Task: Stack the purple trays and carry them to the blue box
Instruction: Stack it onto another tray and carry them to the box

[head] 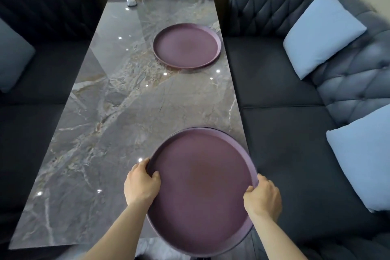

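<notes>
Purple near tray (200, 192) between both hands' grip, seemingly lifted.

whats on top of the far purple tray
Nothing: the far purple tray shows a bare inside. It lies flat on the marble table. A second rim shows along its near edge, maybe another tray beneath; anything under it is hidden.

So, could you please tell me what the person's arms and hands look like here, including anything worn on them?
Both forearms are bare as far as the frame shows, with no sleeves in view. The left hand and right hand wear no gloves, and I see no rings, watch or bracelet on either. No markings are visible. Whether sleeves start higher up is out of frame.
</notes>
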Tool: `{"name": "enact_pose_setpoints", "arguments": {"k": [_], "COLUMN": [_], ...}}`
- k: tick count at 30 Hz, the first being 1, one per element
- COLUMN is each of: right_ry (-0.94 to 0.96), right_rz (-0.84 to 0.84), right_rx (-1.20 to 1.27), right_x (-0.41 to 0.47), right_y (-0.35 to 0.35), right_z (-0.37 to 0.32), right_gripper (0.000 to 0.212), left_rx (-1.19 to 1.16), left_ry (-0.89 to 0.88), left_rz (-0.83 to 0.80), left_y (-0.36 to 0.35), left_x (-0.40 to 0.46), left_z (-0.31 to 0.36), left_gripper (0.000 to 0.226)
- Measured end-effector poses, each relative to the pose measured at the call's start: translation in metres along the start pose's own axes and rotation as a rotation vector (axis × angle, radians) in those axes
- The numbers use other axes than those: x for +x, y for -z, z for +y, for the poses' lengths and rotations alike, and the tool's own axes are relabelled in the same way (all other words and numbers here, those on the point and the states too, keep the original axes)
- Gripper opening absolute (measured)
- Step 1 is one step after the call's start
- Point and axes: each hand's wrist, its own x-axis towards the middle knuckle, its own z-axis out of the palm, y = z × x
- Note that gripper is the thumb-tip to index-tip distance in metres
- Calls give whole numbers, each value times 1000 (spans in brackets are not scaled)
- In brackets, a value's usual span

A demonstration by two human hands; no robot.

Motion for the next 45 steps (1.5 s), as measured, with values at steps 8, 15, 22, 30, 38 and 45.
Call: {"name": "enact_pose_setpoints", "arguments": {"k": [8, 15, 22, 30, 38, 45], "right_ry": [-79, -195, -302, -279, -130, 124], "right_rz": [-93, -128, -91, -23, 47, 10], "right_rx": [142, 137, 199, 270, 408, 389], "right_x": [3, 3, -14, -12, 73, 188], "right_y": [-4, -10, -3, 43, 114, 181], "right_z": [10, 14, 15, -4, -40, -79], "right_gripper": [61, 47, 39, 37, 29, 31], "left_rx": [-15, -63, -158, -216, -362, -501], "left_ry": [-20, 32, 88, 33, 16, 135], "left_rz": [-105, -179, -248, -213, -73, 105], "left_y": [-2, 2, 15, 41, 52, 43], "left_x": [7, 24, 48, 49, 53, 46], "left_z": [-9, -7, -15, 21, 120, 203], "left_gripper": [72, 65, 35, 27, 28, 27]}}
